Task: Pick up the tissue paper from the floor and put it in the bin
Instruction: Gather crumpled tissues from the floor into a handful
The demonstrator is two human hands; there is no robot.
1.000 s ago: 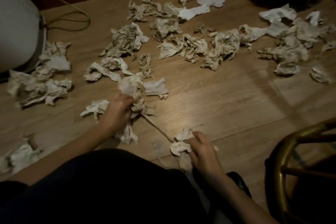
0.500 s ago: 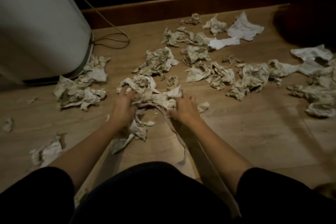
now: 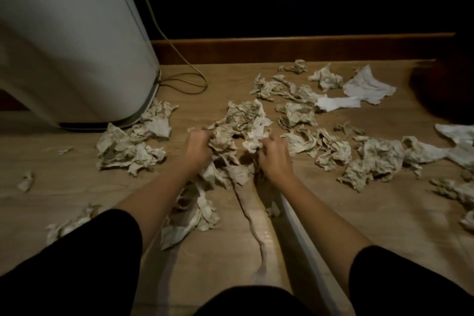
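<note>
— While both hands, left hand (image 3: 197,147) and right hand (image 3: 274,159), clench that tissue pile (image 3: 236,141), the bin (image 3: 74,41) waits at ten o'clock.
— That trailing strip (image 3: 252,228) may tear and drop.

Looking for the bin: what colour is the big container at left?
White, or pale grey in this dim light; the head view shows the container.

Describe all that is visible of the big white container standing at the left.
The white container is tall and round, smooth like plastic, with a paler band around its base. It stands upright on the wooden floor at the far left; its top is out of view. Crumpled tissues lie against its base, and a thin cable loops beside it.
</note>
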